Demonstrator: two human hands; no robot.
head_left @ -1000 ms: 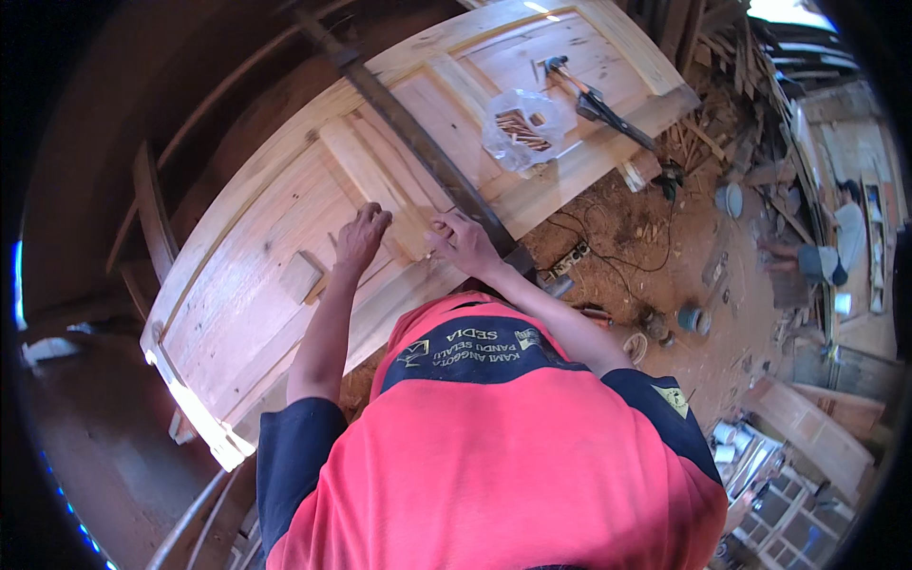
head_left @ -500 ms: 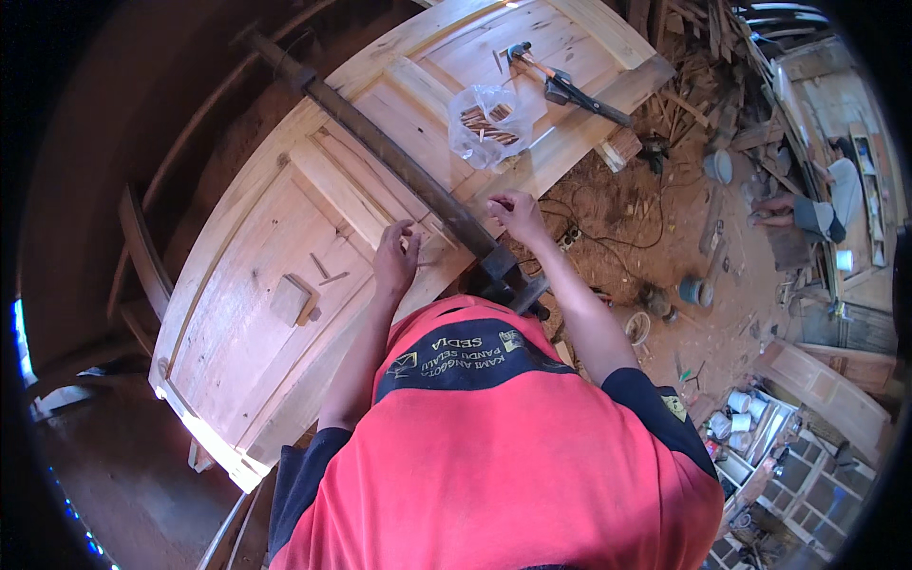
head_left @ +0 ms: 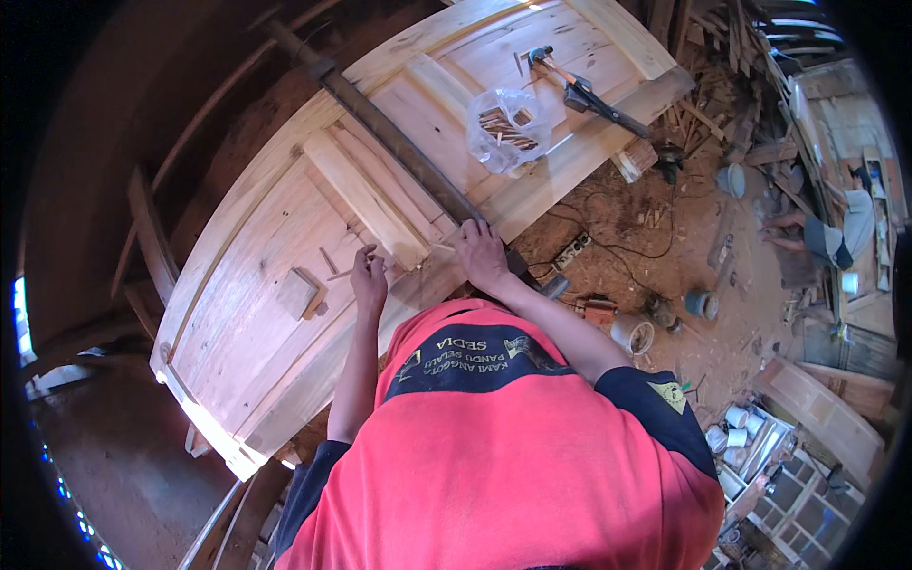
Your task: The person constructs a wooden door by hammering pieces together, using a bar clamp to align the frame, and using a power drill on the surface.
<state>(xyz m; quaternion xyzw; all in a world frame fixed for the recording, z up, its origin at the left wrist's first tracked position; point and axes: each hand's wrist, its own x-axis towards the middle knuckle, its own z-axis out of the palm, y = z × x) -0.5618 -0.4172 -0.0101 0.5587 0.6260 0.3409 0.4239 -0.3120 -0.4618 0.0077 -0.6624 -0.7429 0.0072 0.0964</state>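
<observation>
A long panelled wooden door [head_left: 249, 313] lies in front of me, with a dark metal bar clamp [head_left: 399, 152] across it. My left hand [head_left: 369, 274] hovers over the near rail, its fingers loosely bent and apart, with nothing visible in them. At the near end of the clamp, my right hand [head_left: 483, 253] has its fingers curled down at the door's edge. A thin pale sliver [head_left: 443, 247] shows beside its fingertips; whether it is held is unclear. Left of my left hand lie small wooden pegs [head_left: 332, 265] and a wooden block [head_left: 299, 294].
A clear plastic bag of wooden pegs [head_left: 508, 133] and a hammer [head_left: 579, 85] rest on the door's far right part. On the dirt floor are a power strip [head_left: 572, 251], cables and buckets [head_left: 701, 304]. Another person [head_left: 844, 228] sits at far right.
My right hand has moved left and down onto the clamp's near end. My left hand has shifted left and slightly down, away from the clamp. The view has shifted slightly.
</observation>
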